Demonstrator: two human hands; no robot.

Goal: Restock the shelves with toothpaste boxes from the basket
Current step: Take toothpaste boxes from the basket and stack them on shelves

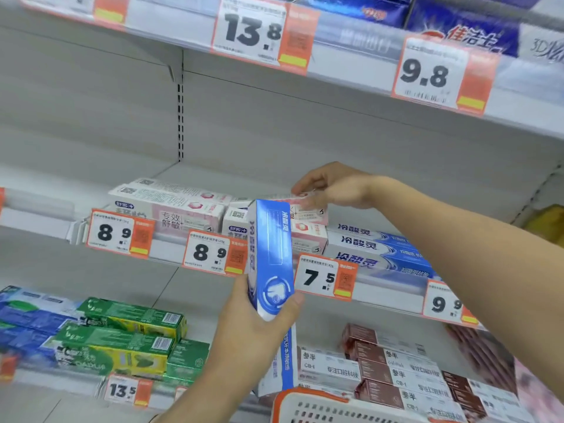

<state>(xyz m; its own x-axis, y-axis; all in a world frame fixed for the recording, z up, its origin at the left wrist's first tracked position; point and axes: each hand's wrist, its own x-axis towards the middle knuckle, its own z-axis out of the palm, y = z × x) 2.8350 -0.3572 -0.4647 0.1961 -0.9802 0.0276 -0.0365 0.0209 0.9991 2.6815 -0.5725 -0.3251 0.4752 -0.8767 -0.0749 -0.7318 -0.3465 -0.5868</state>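
Toothpaste box, blue-and-white cardboard [270, 257], stands upright gripped low in our left hand [253, 325]; our right hand [332, 189], pinching a pink-and-white box [305, 206] atop its stack, may topple it.

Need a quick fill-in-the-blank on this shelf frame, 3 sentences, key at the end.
1. The left hand holds a ____ and white toothpaste box upright.
2. The right hand sets a pink box on the stack above the price tag reading ____.
3. The green boxes lie on the ____ shelf.

Missing words: blue; 8.9; bottom
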